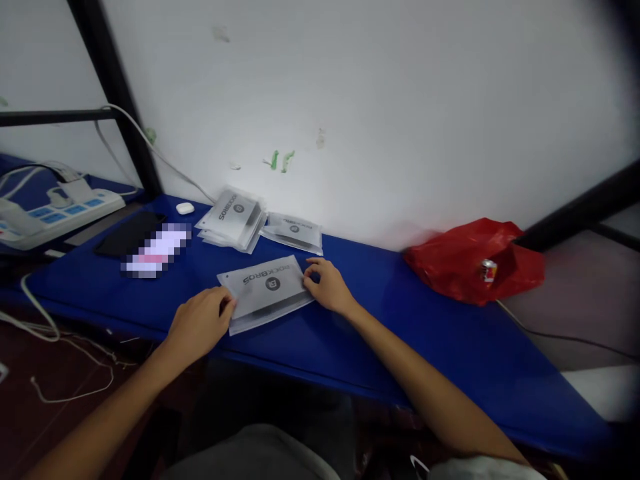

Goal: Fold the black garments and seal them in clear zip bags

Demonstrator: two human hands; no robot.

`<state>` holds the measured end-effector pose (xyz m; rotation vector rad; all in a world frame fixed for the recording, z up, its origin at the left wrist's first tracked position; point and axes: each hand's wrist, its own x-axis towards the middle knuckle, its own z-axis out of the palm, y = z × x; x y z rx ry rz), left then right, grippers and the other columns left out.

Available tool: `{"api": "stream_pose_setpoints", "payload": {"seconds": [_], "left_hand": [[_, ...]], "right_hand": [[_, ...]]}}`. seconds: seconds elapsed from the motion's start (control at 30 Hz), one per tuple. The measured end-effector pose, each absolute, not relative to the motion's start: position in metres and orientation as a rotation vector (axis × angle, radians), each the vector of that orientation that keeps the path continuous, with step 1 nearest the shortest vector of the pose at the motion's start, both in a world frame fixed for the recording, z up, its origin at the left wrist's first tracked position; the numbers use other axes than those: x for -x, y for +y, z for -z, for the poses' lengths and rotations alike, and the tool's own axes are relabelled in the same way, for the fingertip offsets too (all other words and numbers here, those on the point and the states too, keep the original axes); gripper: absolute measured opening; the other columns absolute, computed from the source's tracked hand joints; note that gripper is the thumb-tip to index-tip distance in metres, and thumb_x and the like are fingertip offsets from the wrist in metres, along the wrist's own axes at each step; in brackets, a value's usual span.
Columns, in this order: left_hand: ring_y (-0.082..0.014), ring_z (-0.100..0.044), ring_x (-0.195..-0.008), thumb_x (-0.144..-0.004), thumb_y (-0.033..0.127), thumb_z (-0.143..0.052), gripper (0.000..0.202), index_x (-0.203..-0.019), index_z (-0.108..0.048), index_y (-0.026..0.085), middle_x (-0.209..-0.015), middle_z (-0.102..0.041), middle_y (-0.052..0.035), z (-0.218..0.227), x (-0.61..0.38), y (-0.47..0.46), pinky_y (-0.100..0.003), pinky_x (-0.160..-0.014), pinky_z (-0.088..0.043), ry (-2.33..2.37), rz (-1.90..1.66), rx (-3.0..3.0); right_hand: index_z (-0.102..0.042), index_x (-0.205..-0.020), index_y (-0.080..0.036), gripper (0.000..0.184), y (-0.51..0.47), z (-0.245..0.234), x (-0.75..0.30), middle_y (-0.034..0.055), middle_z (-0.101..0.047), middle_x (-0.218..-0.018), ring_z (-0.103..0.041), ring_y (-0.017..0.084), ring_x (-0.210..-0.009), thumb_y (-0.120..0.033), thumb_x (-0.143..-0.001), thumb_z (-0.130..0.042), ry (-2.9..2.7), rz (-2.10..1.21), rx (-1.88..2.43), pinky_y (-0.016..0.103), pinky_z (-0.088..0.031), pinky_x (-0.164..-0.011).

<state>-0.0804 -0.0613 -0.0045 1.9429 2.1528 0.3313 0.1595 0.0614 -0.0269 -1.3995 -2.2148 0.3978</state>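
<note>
A frosted plastic pouch [265, 303] printed "ROCKBROS" lies on the blue tabletop [380, 333] in front of me, with something dark inside its lower part. My left hand [203, 320] pinches its left edge, fingers curled. At the opposite edge, my right hand [327, 283] grips the right side between thumb and fingers. Just behind it lies another single pouch [295, 232] of the same kind. A pile of several similar pouches [233, 220] sits further left against the wall.
A red plastic bag [475, 263] rests at the right by a dark metal post. On the left are a blurred-out phone screen [157, 252], a dark flat object [127, 233], a white earbud case [185, 208] and a power strip [65, 212] with cables.
</note>
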Motion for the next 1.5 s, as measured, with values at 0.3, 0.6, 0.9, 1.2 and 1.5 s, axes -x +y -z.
{"api": "stream_pose_setpoints", "payload": {"seconds": [0.3,0.6,0.9,1.2,1.5], "left_hand": [[-0.0235,-0.060,-0.097,-0.093,0.035,-0.043,0.027,-0.095,-0.064,0.018,-0.101,-0.066,-0.0079,0.001,0.084,-0.076,-0.034,-0.079,-0.047,2.063,-0.593,-2.409],[-0.0315,-0.030,-0.136,-0.089,0.053,-0.044,0.056,-0.138,-0.038,0.025,-0.143,-0.043,-0.0112,0.035,0.087,-0.043,-0.062,-0.107,-0.025,1.644,-0.521,-2.631],[-0.0338,-0.027,-0.137,-0.092,0.054,-0.036,0.056,-0.139,-0.038,0.022,-0.146,-0.040,-0.0131,0.043,0.102,-0.037,-0.070,-0.103,-0.020,2.018,-0.471,-2.353],[-0.0337,-0.022,-0.140,-0.094,0.053,-0.028,0.058,-0.141,-0.036,0.019,-0.150,-0.033,-0.0130,0.041,0.117,-0.014,-0.069,-0.105,-0.019,2.121,-0.381,-2.303],[-0.0360,-0.030,-0.136,-0.094,0.053,-0.029,0.056,-0.137,-0.041,0.020,-0.144,-0.041,-0.0149,0.050,0.131,0.000,-0.070,-0.102,-0.024,2.106,-0.522,-2.397]], "right_hand": [[-0.067,-0.076,-0.019,0.007,0.073,0.035,-0.088,0.0103,-0.064,-0.114,-0.058,0.024,-0.105,-0.017,-0.078,-0.061,-2.332,-0.420,1.127,0.044,-0.045,-0.091],[-0.063,-0.085,-0.021,0.010,0.096,0.039,-0.122,0.0092,-0.067,-0.101,-0.061,0.022,-0.102,-0.025,-0.083,-0.054,-2.159,-0.276,0.961,0.042,-0.047,-0.093],[-0.064,-0.091,-0.020,0.015,0.112,0.048,-0.159,0.0105,-0.066,-0.106,-0.060,0.025,-0.103,-0.026,-0.082,-0.052,-2.140,-0.156,1.102,0.044,-0.047,-0.093],[-0.062,-0.106,-0.018,0.027,0.128,0.048,-0.167,0.0132,-0.062,-0.117,-0.055,0.028,-0.110,-0.025,-0.083,-0.050,-2.183,-0.002,1.258,0.045,-0.046,-0.092],[-0.059,-0.111,-0.017,0.036,0.151,0.053,-0.191,0.0166,-0.057,-0.125,-0.052,0.034,-0.117,-0.034,-0.079,-0.060,-2.250,0.084,1.395,0.052,-0.044,-0.093]]}}
